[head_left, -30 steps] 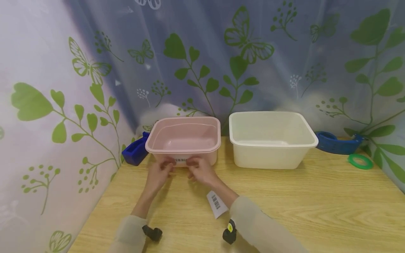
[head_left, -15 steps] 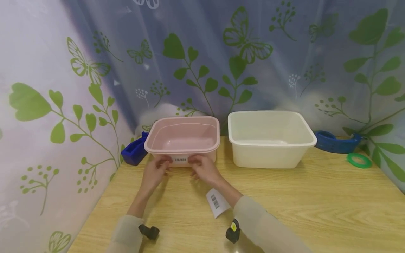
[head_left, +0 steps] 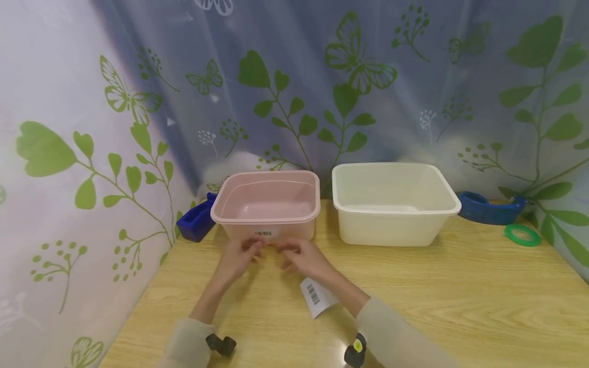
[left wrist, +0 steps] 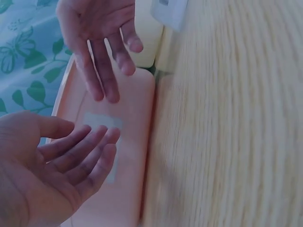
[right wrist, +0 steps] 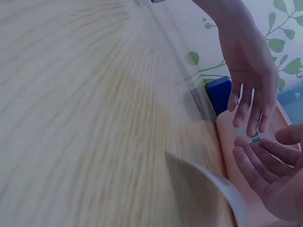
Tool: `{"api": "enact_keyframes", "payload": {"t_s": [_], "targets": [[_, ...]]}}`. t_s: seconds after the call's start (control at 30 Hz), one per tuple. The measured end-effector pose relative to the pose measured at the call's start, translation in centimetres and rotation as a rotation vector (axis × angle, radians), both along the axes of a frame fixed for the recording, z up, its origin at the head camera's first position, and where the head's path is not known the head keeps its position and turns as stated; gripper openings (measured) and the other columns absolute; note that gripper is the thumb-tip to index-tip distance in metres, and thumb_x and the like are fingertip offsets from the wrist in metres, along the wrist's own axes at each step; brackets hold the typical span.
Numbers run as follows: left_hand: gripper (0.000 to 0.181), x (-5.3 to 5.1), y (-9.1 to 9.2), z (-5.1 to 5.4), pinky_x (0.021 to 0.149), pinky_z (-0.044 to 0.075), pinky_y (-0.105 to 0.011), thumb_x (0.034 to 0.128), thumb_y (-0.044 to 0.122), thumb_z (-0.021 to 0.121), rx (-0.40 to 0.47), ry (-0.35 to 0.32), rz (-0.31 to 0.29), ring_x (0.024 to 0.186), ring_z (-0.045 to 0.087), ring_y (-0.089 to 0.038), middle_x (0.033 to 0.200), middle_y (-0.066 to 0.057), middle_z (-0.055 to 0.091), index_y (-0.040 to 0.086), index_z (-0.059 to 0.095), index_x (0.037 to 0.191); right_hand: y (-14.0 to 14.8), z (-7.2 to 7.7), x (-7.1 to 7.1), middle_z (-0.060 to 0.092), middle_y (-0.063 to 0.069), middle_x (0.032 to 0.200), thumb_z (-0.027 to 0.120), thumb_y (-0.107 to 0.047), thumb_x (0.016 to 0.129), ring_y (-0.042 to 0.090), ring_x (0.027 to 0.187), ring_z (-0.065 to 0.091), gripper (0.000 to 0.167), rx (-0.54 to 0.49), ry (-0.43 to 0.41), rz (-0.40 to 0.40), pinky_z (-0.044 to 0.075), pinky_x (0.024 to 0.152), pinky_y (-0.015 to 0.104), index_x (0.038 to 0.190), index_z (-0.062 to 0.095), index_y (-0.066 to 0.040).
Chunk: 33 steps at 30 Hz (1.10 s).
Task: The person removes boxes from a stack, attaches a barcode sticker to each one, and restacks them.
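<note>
A pink plastic bin (head_left: 271, 204) stands at the back left of the table, with a white barcode label (head_left: 263, 233) on its front wall. Just before that wall is my left hand (head_left: 236, 260), its fingers loosely bent around nothing. My right hand (head_left: 306, 260) faces it from the other side, fingers relaxed and holding nothing. Both palms show in the left wrist view, where the label (left wrist: 102, 119) lies behind the fingertips. Whether any fingertip touches the bin I cannot tell. A loose barcode label (head_left: 316, 297) lies on the table beside my right forearm, one end curling up.
A white bin (head_left: 391, 227) stands right of the pink one. A dark blue box-like holder (head_left: 197, 222) sits at the left, partly behind the pink bin. At the far right are a blue tape dispenser (head_left: 492, 212) and a green ring (head_left: 522, 235). A patterned curtain closes the back.
Both hands have come away from the label's ends and dropped slightly toward me, leaving the label on the bin. The bins and loose label stay put.
</note>
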<state>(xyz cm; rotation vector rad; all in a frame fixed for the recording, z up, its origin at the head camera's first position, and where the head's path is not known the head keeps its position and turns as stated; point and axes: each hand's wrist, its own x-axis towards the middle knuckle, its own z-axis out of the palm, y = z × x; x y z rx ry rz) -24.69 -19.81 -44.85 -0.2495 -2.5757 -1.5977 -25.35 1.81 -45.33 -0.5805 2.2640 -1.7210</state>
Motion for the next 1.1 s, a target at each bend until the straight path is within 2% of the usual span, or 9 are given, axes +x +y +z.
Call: {"api": "enact_keyframes", "payload": {"t_s": [0.13,0.33,0.53,0.83,1.1], "targets": [[0.020,0.5,0.2,0.0,0.074,0.063,-0.046,0.1046,0.007,0.060,-0.041,-0.045,-0.078,0.088,0.074,-0.037,0.107,-0.024,0.074,-0.006,0.069,0.117,1.9,-0.1,1.0,0.071,0.016,0.123,0.056,-0.012,0.106,0.028,0.091,0.074,0.028,0.016,0.000,0.002,0.064,0.077,0.043,0.128,0.068,0.002],[0.021,1.0,1.1,-0.5,0.072,0.064,-0.047,0.1052,0.009,0.060,-0.042,-0.102,-0.168,0.086,0.076,-0.032,0.105,-0.019,0.075,-0.006,0.068,0.118,5.0,-0.3,2.2,0.070,0.021,0.123,0.055,-0.010,0.106,0.034,0.093,0.073,0.030,-0.012,0.004,0.014,0.063,0.075,0.036,0.131,0.065,0.005],[0.025,1.3,2.7,-0.3,0.073,0.064,-0.043,0.1063,0.013,0.059,-0.079,-0.139,-0.261,0.084,0.075,-0.030,0.106,-0.018,0.075,-0.005,0.068,0.121,7.6,0.1,3.1,0.069,0.024,0.126,0.055,-0.014,0.107,0.031,0.094,0.073,0.033,-0.032,-0.007,-0.009,0.063,0.082,0.040,0.133,0.063,0.004],[0.027,1.4,5.4,0.0,0.065,0.063,-0.040,0.1038,0.019,0.064,-0.166,-0.155,-0.357,0.081,0.074,-0.026,0.110,-0.015,0.075,0.000,0.070,0.122,10.5,0.1,4.0,0.066,0.026,0.128,0.056,-0.013,0.107,0.034,0.097,0.072,0.035,-0.045,-0.028,-0.003,0.063,0.086,0.043,0.135,0.060,0.007],[0.029,1.2,7.5,-0.4,0.057,0.059,-0.036,0.1020,0.022,0.067,-0.234,-0.180,-0.402,0.074,0.070,-0.023,0.111,-0.011,0.073,0.001,0.072,0.120,12.9,-0.6,5.0,0.067,0.026,0.128,0.056,-0.018,0.108,0.034,0.103,0.071,0.037,-0.008,-0.026,0.026,0.062,0.086,0.042,0.134,0.061,0.007]]}}
